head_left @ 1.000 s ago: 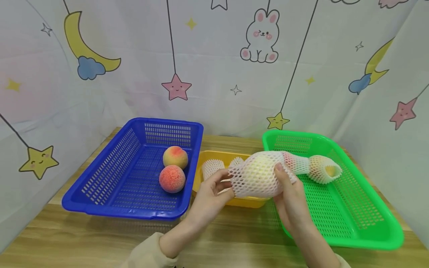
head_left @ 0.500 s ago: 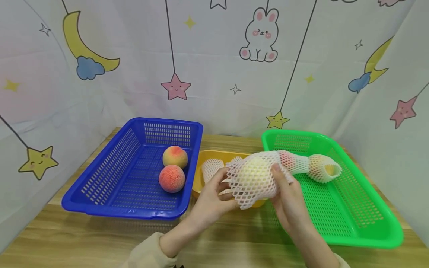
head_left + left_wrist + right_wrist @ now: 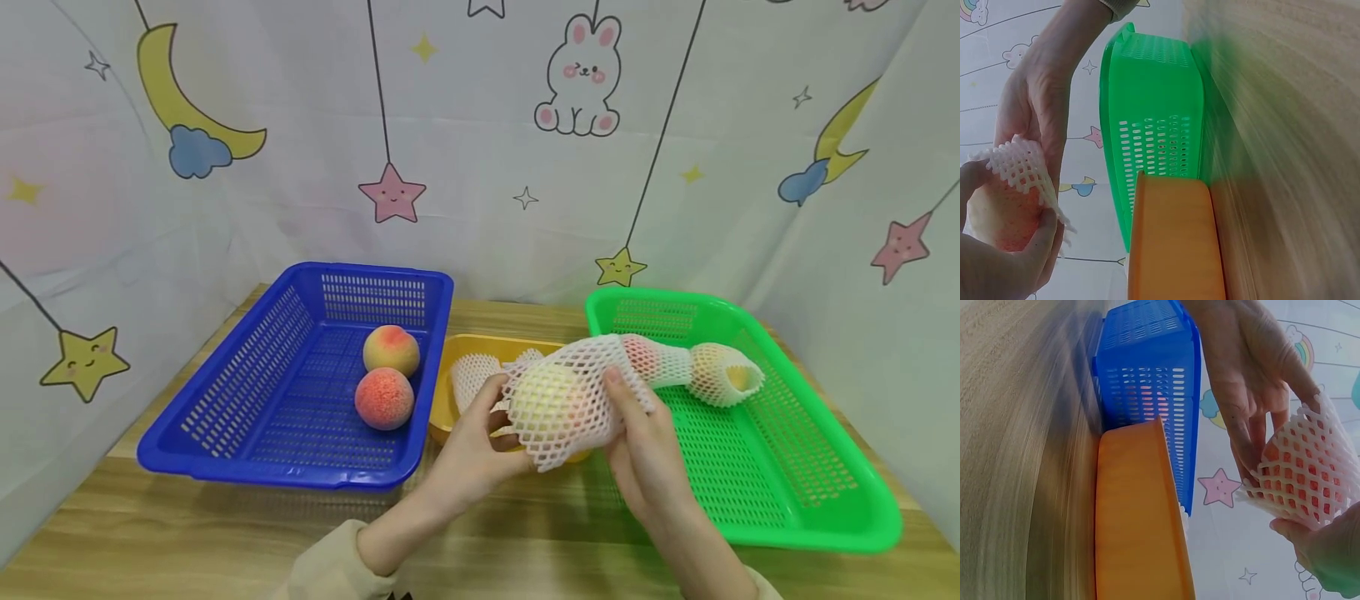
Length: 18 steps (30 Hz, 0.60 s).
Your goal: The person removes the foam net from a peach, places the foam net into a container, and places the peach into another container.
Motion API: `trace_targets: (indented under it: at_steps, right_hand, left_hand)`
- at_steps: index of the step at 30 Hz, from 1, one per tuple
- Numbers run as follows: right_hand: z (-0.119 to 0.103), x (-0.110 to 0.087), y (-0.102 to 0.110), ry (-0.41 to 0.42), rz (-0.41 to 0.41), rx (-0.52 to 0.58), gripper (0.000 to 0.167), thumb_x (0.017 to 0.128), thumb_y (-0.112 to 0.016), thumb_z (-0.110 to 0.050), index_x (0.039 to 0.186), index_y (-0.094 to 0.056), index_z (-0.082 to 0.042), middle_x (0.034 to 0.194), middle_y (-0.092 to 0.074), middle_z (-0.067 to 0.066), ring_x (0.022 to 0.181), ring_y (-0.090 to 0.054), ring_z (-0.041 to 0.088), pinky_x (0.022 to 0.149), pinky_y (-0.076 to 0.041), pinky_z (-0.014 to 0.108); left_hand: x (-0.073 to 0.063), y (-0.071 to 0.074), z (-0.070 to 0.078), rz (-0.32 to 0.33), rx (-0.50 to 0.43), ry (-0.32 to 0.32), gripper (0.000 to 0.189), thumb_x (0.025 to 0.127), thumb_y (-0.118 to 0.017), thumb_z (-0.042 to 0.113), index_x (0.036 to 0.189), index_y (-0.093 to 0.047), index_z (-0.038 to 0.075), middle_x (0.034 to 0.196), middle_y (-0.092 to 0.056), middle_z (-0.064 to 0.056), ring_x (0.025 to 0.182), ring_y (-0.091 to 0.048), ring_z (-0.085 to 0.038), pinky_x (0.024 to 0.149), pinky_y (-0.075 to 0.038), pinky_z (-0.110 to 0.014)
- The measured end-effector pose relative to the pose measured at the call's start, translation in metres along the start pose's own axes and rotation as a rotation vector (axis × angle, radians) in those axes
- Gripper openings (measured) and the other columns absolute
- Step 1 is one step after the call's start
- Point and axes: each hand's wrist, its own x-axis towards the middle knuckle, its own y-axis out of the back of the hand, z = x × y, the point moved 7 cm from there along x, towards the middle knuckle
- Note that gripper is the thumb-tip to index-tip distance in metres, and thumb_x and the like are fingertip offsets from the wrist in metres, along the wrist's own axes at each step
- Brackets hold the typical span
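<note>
Left grip [image 3: 480, 446], right grip [image 3: 651, 450] pinch white-foam-netted peach [image 3: 549, 402]; blue plastic basket [image 3: 315, 375]: two red-yellow peaches [image 3: 384, 399]; green plastic basket [image 3: 750, 475]: netted pair [image 3: 712, 372], apparently.

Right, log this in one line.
left hand, right hand: hold foam net around peach; blue basket: two bare peaches; green basket: two netted peaches; yellow tray: more nets

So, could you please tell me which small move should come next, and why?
Probably the left hand should draw the edge of the foam net further over the peach: in the left wrist view, bare peach shows past that edge, while the right hand holds the net from the other side.
</note>
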Motion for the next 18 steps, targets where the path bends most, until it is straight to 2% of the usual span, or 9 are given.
trace_targets:
  at_steps: [4, 7, 11, 14, 18]
  right_hand:
    - [-0.001, -0.001, -0.001, -0.005, -0.002, 0.002, 0.049, 0.102, -0.043, -0.035, 0.141, -0.033, -0.008, 0.130, -0.044, 0.001, 0.116, -0.049, 0.007, 0.094, -0.048, 0.019]
    - [-0.003, -0.001, 0.002, -0.005, 0.019, -0.047, 0.049, 0.101, -0.044, -0.036, 0.141, -0.035, -0.008, 0.131, -0.045, 0.001, 0.118, -0.049, 0.008, 0.097, -0.047, 0.020]
    - [-0.008, 0.000, 0.010, 0.010, 0.086, -0.167, 0.045, 0.099, -0.050, -0.033, 0.134, -0.047, -0.005, 0.124, -0.055, -0.003, 0.116, -0.052, 0.008, 0.098, -0.044, 0.019]
    - [-0.015, 0.001, 0.018, 0.038, 0.134, -0.239, 0.035, 0.097, -0.056, -0.028, 0.126, -0.059, -0.008, 0.117, -0.062, -0.008, 0.115, -0.053, 0.007, 0.098, -0.043, 0.018]
    - [-0.025, 0.001, 0.022, 0.108, 0.145, -0.298, 0.020, 0.095, -0.060, -0.021, 0.110, -0.069, -0.011, 0.099, -0.069, -0.011, 0.103, -0.057, 0.008, 0.094, -0.042, 0.021]
  left_hand:
    - [0.000, 0.001, 0.000, 0.003, 0.000, -0.002, 0.071, 0.078, -0.069, -0.003, 0.138, -0.037, 0.015, 0.133, -0.045, -0.016, 0.108, -0.060, -0.024, 0.082, -0.055, -0.031]
    - [-0.001, 0.003, 0.000, 0.015, 0.002, 0.010, 0.071, 0.076, -0.069, -0.004, 0.137, -0.038, 0.014, 0.132, -0.044, -0.016, 0.104, -0.061, -0.022, 0.081, -0.056, -0.031]
    - [-0.001, 0.006, 0.002, 0.033, 0.018, 0.027, 0.071, 0.074, -0.069, -0.004, 0.135, -0.038, 0.014, 0.130, -0.044, -0.017, 0.100, -0.061, -0.021, 0.081, -0.055, -0.032]
    - [-0.001, 0.010, 0.006, 0.055, 0.059, 0.017, 0.072, 0.073, -0.071, -0.003, 0.134, -0.039, 0.015, 0.128, -0.047, -0.016, 0.101, -0.060, -0.021, 0.083, -0.054, -0.032]
    - [-0.001, 0.015, 0.010, 0.085, 0.098, 0.011, 0.073, 0.072, -0.073, -0.003, 0.134, -0.042, 0.016, 0.127, -0.051, -0.015, 0.105, -0.059, -0.021, 0.087, -0.054, -0.032]
